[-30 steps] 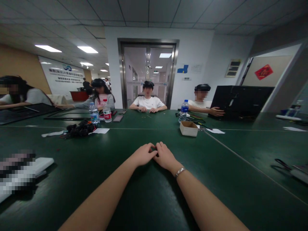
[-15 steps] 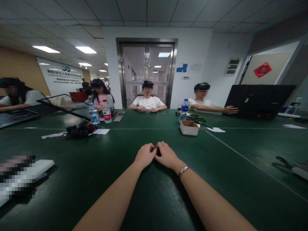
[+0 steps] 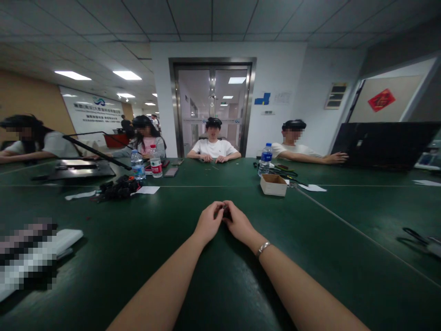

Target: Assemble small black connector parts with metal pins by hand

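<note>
My left hand [image 3: 209, 221] and my right hand [image 3: 238, 219] meet at the middle of the green table [image 3: 144, 257], fingertips close together. The fingers of both are curled and pinched around something small and dark between them, too small and too covered to name. A silver bracelet [image 3: 263, 248] circles my right wrist. Both forearms reach forward from the bottom of the view.
Beyond my hands stands a small open cardboard box [image 3: 273, 186], with a water bottle [image 3: 265, 160] behind it. Black cables [image 3: 119, 187] and two more bottles are at left. Several people sit around; one person's hand [image 3: 336, 158] touches a large black panel [image 3: 386, 145].
My hands stay together, with the fingers shifted slightly. At far left, the dark flat object has tilted and moved right. The black panel at right has shifted a little rightward.
</note>
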`<state>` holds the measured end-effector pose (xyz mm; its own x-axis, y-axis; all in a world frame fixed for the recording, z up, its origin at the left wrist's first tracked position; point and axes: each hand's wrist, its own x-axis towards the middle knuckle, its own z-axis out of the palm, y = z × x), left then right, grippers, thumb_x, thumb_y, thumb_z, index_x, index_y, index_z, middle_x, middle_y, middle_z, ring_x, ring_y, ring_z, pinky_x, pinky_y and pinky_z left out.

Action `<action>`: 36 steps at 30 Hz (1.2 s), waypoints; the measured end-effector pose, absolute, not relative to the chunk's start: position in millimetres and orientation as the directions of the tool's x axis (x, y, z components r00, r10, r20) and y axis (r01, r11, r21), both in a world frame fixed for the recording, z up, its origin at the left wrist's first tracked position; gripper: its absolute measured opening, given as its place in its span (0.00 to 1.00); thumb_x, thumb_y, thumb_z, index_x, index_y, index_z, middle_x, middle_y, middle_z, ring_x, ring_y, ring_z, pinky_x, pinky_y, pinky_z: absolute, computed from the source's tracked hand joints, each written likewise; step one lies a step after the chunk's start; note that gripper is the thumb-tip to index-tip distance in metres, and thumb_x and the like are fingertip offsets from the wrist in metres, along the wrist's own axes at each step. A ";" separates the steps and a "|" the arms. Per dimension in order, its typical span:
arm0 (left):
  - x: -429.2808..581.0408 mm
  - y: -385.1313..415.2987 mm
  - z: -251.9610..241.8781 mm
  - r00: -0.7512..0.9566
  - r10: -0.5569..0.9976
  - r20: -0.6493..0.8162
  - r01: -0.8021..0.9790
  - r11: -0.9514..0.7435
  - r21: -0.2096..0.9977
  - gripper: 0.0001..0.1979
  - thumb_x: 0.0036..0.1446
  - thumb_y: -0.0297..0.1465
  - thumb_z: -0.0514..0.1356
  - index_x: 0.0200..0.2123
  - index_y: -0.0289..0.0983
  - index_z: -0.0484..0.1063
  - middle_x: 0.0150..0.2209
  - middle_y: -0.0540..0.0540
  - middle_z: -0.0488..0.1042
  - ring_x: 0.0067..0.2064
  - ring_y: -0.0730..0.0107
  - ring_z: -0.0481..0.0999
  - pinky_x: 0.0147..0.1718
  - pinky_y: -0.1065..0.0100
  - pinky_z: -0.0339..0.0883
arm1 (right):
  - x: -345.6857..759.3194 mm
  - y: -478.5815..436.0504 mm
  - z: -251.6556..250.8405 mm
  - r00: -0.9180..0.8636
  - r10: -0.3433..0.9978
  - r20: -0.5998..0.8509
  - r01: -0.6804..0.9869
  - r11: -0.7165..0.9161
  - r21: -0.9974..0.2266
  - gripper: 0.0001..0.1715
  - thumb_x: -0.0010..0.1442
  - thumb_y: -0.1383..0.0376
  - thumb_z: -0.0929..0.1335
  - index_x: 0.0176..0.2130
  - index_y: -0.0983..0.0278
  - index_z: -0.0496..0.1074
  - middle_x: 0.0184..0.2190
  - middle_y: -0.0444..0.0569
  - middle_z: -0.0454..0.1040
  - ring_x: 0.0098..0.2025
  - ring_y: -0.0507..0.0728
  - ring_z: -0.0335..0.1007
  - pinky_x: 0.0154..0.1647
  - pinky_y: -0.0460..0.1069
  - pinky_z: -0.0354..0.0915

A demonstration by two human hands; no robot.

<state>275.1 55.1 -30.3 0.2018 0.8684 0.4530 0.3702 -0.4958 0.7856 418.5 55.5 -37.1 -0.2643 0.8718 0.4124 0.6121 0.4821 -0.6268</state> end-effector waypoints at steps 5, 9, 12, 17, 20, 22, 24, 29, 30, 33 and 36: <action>276.0 53.0 -26.3 0.180 0.865 0.468 0.385 -0.500 0.776 0.10 0.56 0.29 0.54 0.41 0.40 0.69 0.42 0.46 0.75 0.43 0.69 0.75 0.42 0.67 0.70 | 412.3 50.3 -35.4 -0.290 0.845 0.450 0.608 0.525 -0.595 0.41 0.49 0.79 0.63 0.60 0.61 0.51 0.51 0.53 0.68 0.51 0.55 0.66 0.53 0.52 0.61; 274.5 55.5 -28.3 0.160 0.872 0.462 0.392 -0.486 0.781 0.08 0.56 0.30 0.54 0.40 0.40 0.69 0.41 0.46 0.75 0.42 0.69 0.75 0.41 0.68 0.70 | 413.2 53.6 -38.7 -0.239 0.874 0.424 0.587 0.478 -0.654 0.40 0.49 0.77 0.65 0.59 0.61 0.53 0.45 0.51 0.72 0.46 0.55 0.69 0.48 0.51 0.64; 273.1 58.1 -31.6 0.134 0.885 0.446 0.413 -0.458 0.787 0.08 0.56 0.32 0.55 0.40 0.40 0.69 0.41 0.46 0.74 0.42 0.68 0.75 0.41 0.68 0.69 | 415.1 58.0 -41.6 -0.191 0.889 0.416 0.572 0.445 -0.689 0.34 0.50 0.75 0.65 0.56 0.62 0.57 0.39 0.49 0.74 0.42 0.54 0.70 0.45 0.50 0.65; 270.8 62.7 -37.2 0.134 0.897 0.420 0.401 -0.437 0.805 0.10 0.56 0.31 0.54 0.43 0.41 0.68 0.40 0.48 0.74 0.39 0.70 0.75 0.40 0.68 0.68 | 417.4 62.0 -45.8 -0.173 0.882 0.438 0.563 0.454 -0.691 0.27 0.50 0.74 0.64 0.51 0.62 0.63 0.37 0.47 0.74 0.38 0.53 0.70 0.42 0.49 0.65; 269.2 65.2 -38.9 0.129 0.908 0.398 0.376 -0.416 0.828 0.09 0.55 0.32 0.55 0.40 0.40 0.69 0.38 0.48 0.75 0.38 0.70 0.75 0.39 0.68 0.68 | 418.4 62.3 -47.2 -0.177 0.882 0.437 0.528 0.459 -0.715 0.27 0.50 0.74 0.64 0.50 0.61 0.63 0.37 0.45 0.73 0.37 0.52 0.70 0.41 0.48 0.65; 268.4 66.9 -39.9 0.106 0.922 0.372 0.358 -0.384 0.851 0.08 0.55 0.33 0.56 0.38 0.39 0.69 0.35 0.48 0.75 0.37 0.70 0.75 0.39 0.68 0.68 | 419.0 62.0 -47.0 -0.167 0.888 0.429 0.517 0.449 -0.729 0.27 0.50 0.74 0.64 0.50 0.60 0.63 0.38 0.45 0.72 0.37 0.52 0.69 0.41 0.48 0.64; 267.8 69.0 -41.6 0.094 0.929 0.358 0.344 -0.368 0.864 0.08 0.54 0.33 0.57 0.38 0.38 0.70 0.34 0.48 0.75 0.37 0.70 0.75 0.38 0.69 0.67 | 419.3 61.5 -46.1 -0.156 0.890 0.428 0.520 0.443 -0.730 0.27 0.51 0.74 0.64 0.50 0.60 0.64 0.39 0.45 0.72 0.37 0.52 0.69 0.40 0.48 0.64; 267.5 75.2 -48.5 0.080 0.933 0.352 0.378 -0.355 0.855 0.09 0.55 0.34 0.56 0.38 0.39 0.70 0.33 0.48 0.75 0.35 0.70 0.74 0.36 0.69 0.66 | 418.9 59.5 -42.8 -0.147 0.872 0.468 0.579 0.459 -0.674 0.28 0.50 0.75 0.64 0.50 0.59 0.65 0.38 0.46 0.72 0.39 0.54 0.66 0.44 0.51 0.62; 267.5 76.1 -49.6 0.081 0.933 0.350 0.386 -0.353 0.852 0.09 0.55 0.34 0.56 0.38 0.39 0.70 0.32 0.48 0.74 0.34 0.70 0.73 0.35 0.69 0.66 | 418.8 59.2 -42.3 -0.147 0.866 0.477 0.584 0.466 -0.665 0.29 0.50 0.76 0.65 0.51 0.58 0.65 0.38 0.46 0.72 0.40 0.54 0.66 0.45 0.52 0.62; 267.6 77.2 -50.6 0.098 0.935 0.342 0.377 -0.353 0.857 0.10 0.55 0.36 0.56 0.38 0.39 0.71 0.33 0.48 0.74 0.34 0.70 0.73 0.35 0.69 0.65 | 418.6 58.7 -41.9 -0.155 0.865 0.478 0.547 0.478 -0.687 0.29 0.50 0.76 0.64 0.51 0.58 0.64 0.38 0.46 0.72 0.41 0.54 0.67 0.45 0.52 0.62; 267.7 76.5 -49.3 0.101 0.937 0.335 0.354 -0.349 0.868 0.10 0.55 0.36 0.56 0.38 0.39 0.71 0.33 0.48 0.74 0.35 0.69 0.73 0.35 0.69 0.65 | 418.4 59.3 -42.8 -0.156 0.874 0.460 0.509 0.471 -0.721 0.29 0.51 0.75 0.64 0.51 0.57 0.64 0.39 0.45 0.71 0.39 0.53 0.68 0.43 0.50 0.64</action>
<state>267.7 76.5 -49.3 0.1010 0.9368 0.3350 0.3538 -0.3486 0.8680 418.4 59.3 -42.8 -0.1563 0.8740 0.4602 0.5088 0.4706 -0.7209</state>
